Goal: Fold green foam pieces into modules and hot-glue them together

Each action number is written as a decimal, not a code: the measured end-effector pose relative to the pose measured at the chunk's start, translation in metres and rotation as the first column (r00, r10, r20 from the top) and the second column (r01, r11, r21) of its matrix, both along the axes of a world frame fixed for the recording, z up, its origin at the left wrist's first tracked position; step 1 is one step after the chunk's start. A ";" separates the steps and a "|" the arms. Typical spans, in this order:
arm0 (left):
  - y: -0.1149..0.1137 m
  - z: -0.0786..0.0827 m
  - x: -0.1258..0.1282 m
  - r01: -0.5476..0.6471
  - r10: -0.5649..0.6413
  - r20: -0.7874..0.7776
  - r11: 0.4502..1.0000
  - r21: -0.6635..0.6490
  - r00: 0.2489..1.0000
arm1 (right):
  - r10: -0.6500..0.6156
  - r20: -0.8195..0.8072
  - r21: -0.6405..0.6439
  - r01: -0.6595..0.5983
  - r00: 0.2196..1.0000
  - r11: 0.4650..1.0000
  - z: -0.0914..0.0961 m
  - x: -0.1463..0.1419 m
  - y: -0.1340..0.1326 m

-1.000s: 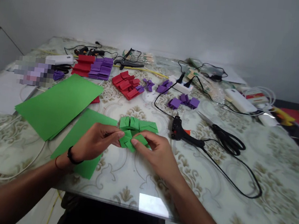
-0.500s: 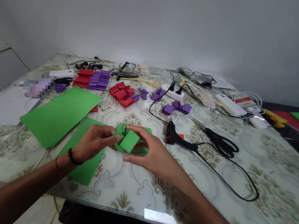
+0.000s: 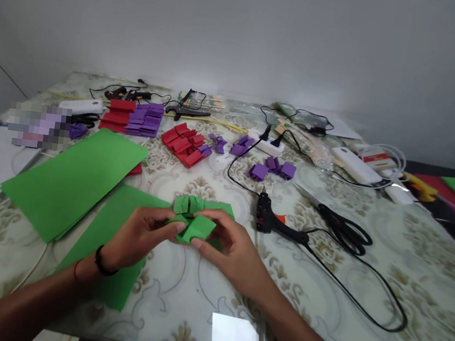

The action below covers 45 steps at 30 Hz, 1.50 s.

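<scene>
My left hand [image 3: 139, 234] and my right hand [image 3: 228, 246] meet over the near middle of the table, both pinching a small folded green paper piece [image 3: 197, 228] between their fingertips. Just behind it lie a few more folded green pieces [image 3: 192, 204]. Under my left wrist is a green paper sheet [image 3: 117, 223], and a larger stack of green sheets [image 3: 73, 178] lies to the left.
A black glue gun [image 3: 275, 221] with its long cable and black scissors [image 3: 340, 224] lie right of my hands. Folded red pieces [image 3: 183, 142], purple pieces [image 3: 272, 168] and stacked red and purple papers [image 3: 134, 116] sit farther back, with a power strip [image 3: 265, 142] and chargers.
My right hand opened and lifted half a second ago, then closed again on the green piece. The piece was turned between my fingers. The view shifted slightly.
</scene>
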<state>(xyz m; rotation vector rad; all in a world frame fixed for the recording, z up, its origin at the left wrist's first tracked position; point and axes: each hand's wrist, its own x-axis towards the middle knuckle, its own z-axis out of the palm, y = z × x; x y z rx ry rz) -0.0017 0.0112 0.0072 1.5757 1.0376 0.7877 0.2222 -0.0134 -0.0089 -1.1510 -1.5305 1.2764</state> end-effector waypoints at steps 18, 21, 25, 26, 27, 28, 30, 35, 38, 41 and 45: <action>-0.004 -0.007 0.000 -0.007 0.007 0.039 1.000 0.001 0.999 | 0.067 -0.219 -0.022 -0.074 0.973 0.997 0.001 0.000 -0.003; -0.004 -0.005 -0.001 -0.049 0.076 -0.074 0.946 0.321 0.994 | 0.034 -0.165 0.109 -0.016 0.986 0.994 0.002 0.004 -0.001; -0.005 -0.004 -0.003 -0.006 0.061 -0.101 0.884 0.467 0.993 | 0.002 -0.105 0.286 0.028 0.994 0.958 0.004 0.007 0.000; -0.006 -0.004 -0.003 -0.002 0.057 -0.106 0.886 0.464 0.993 | 0.016 -0.109 0.300 0.018 0.994 0.954 0.005 0.007 0.000; -0.007 -0.004 -0.003 -0.003 0.060 -0.109 0.888 0.460 0.992 | 0.031 -0.116 0.304 0.006 0.993 0.953 0.006 0.006 0.000; -0.008 -0.004 -0.004 -0.015 0.073 -0.107 0.884 0.466 0.992 | 0.043 -0.126 0.301 -0.003 0.991 0.954 0.007 0.006 -0.001; -0.010 -0.004 -0.004 -0.057 0.123 -0.088 0.845 0.531 0.989 | 0.066 -0.140 0.284 -0.024 0.988 0.958 0.008 0.006 -0.002; -0.009 0.002 -0.005 0.045 0.058 -0.128 0.732 0.680 0.990 | 0.101 -0.146 0.256 -0.061 0.984 0.965 0.010 0.006 -0.003; -0.007 0.002 -0.006 0.087 0.004 -0.136 0.747 0.659 0.991 | 0.116 -0.147 0.254 -0.076 0.982 0.964 0.014 0.008 -0.004; -0.006 0.000 -0.007 0.072 0.023 -0.132 0.739 0.669 0.991 | 0.165 -0.066 0.291 -0.140 0.984 0.947 0.019 0.011 -0.004; -0.008 -0.001 -0.007 0.052 0.046 -0.128 0.737 0.673 0.991 | 0.131 0.005 0.310 -0.127 0.991 0.942 0.021 0.010 -0.002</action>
